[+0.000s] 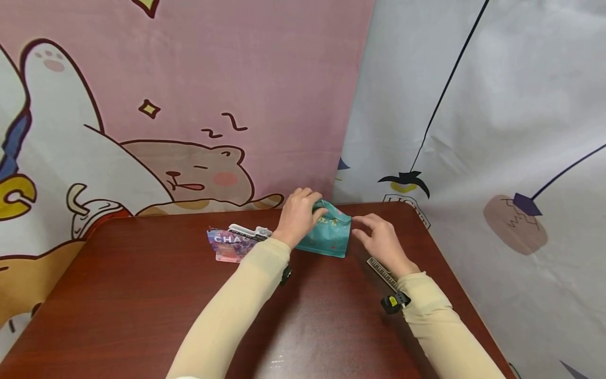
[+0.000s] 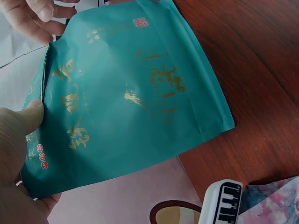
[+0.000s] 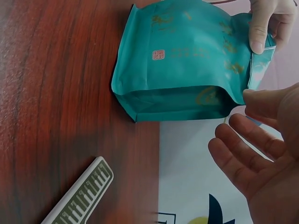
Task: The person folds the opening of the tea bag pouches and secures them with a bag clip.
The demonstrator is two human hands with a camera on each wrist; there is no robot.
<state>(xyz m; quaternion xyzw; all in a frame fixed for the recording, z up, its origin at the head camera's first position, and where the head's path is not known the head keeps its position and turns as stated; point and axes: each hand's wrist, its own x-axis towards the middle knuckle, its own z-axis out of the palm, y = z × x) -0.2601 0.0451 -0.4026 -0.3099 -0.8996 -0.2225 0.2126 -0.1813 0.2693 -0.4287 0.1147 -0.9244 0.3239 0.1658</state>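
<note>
A teal pouch (image 1: 326,237) with gold lettering stands on the table between my hands. My left hand (image 1: 299,217) grips its top edge, with the thumb (image 2: 32,116) on one face and the other fingers partly hidden behind it. At the pouch's opposite top corner is my right hand (image 1: 381,242), its thumb (image 3: 264,102) touching the corner. The other right fingers (image 3: 233,149) are loosely extended beside the pouch. A folded gusset shows along the pouch's side in the right wrist view.
A pink and purple packet (image 1: 227,246) lies left of the pouch, with a white piano-key-patterned piece (image 2: 222,203) against it. Another narrow piano-key-patterned strip (image 3: 84,196) lies by my right wrist. Behind the dark red wooden table (image 1: 142,295) hangs a printed cloth (image 1: 284,79).
</note>
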